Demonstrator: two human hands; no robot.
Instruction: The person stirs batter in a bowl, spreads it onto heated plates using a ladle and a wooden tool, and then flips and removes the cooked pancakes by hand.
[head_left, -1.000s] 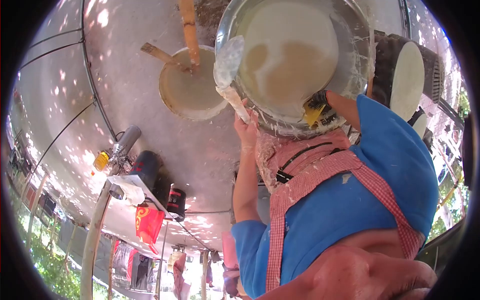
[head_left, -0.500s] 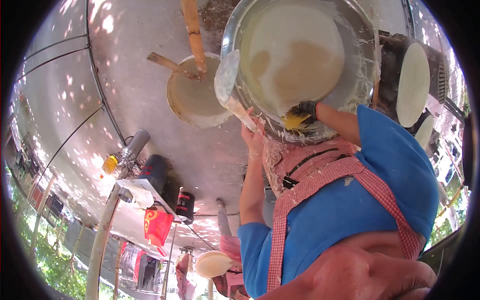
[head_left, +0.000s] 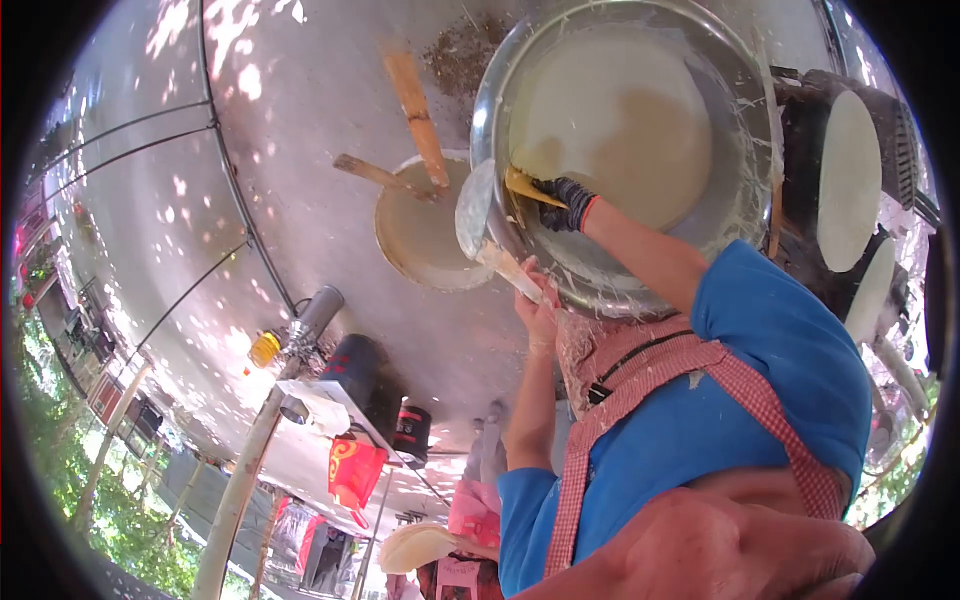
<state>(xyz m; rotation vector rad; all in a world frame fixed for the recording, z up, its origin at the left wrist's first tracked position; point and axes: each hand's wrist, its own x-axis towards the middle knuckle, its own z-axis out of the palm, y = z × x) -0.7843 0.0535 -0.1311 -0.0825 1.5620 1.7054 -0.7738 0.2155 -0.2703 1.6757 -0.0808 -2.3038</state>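
Observation:
A wide metal basin (head_left: 742,130) holds pale, creamy liquid (head_left: 600,110), its inner wall streaked with residue. My right hand (head_left: 568,203), in a dark striped glove, grips a yellow scraper-like piece (head_left: 530,187) at the basin's left inner side. My left hand (head_left: 540,308), bare, is closed around the pale-coated handle of a large ladle (head_left: 474,212) just outside the basin's lower left rim. The ladle's bowl hangs between the basin and a round tub (head_left: 430,235) of similar pale liquid, in which two wooden sticks (head_left: 415,105) stand.
To the right are two pale round discs (head_left: 850,182) beside dark equipment. Lower left, a post (head_left: 245,470) stands near a small shelf with a black container (head_left: 352,368) and a red bag (head_left: 355,470). Another person in pink (head_left: 475,510) is at the bottom.
My right hand has moved up and left along the basin's inside with the yellow piece. My left hand still holds the ladle. The whole view has shifted slightly.

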